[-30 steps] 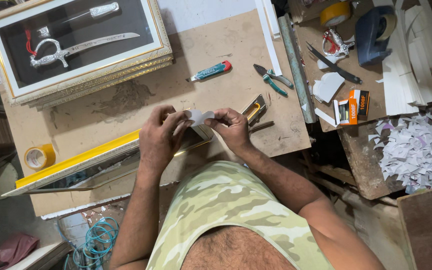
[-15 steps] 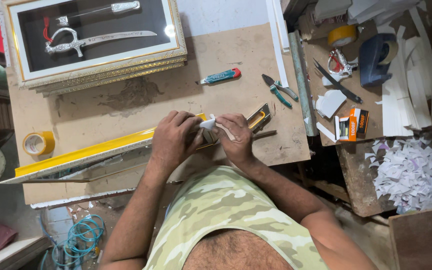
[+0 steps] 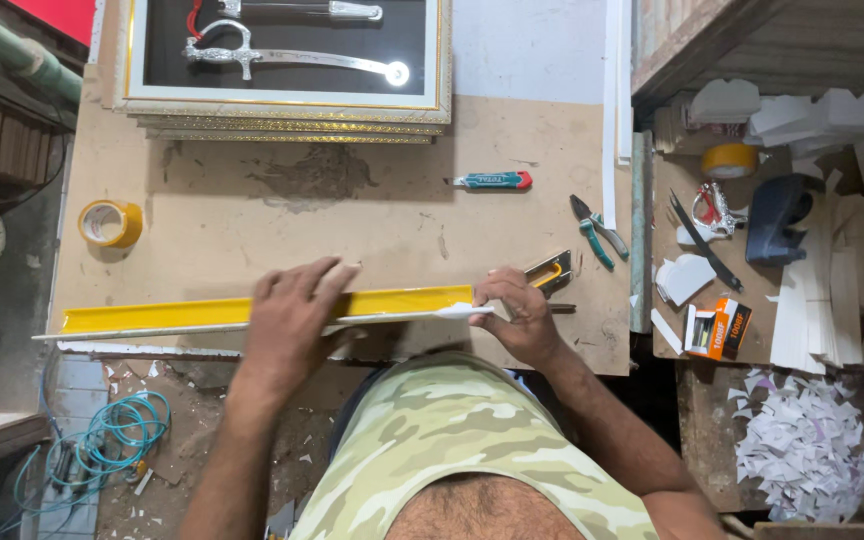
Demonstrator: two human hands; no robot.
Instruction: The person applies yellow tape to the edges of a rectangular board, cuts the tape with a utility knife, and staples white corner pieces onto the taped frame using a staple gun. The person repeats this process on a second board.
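Note:
A long yellow frame moulding strip (image 3: 152, 314) lies along the near edge of the brown workbench (image 3: 252, 215). My left hand (image 3: 292, 315) rests flat on its middle, fingers spread over it. My right hand (image 3: 517, 315) pinches the strip's right end, where a white tip of paper or tape (image 3: 457, 312) shows. A metal tool with a yellow part (image 3: 550, 272) lies just beyond my right hand.
A framed sword display (image 3: 282, 60) lies at the bench's back. A yellow tape roll (image 3: 110, 222) sits left; a red and teal utility knife (image 3: 492, 181) and pliers (image 3: 597, 232) lie right. The side bench holds a tape dispenser (image 3: 777, 220), small boxes (image 3: 717, 328) and paper scraps (image 3: 812, 450).
My left hand has slid left along the yellow strip, away from my right hand. Both hands were together at its right end before. The view has shifted closer.

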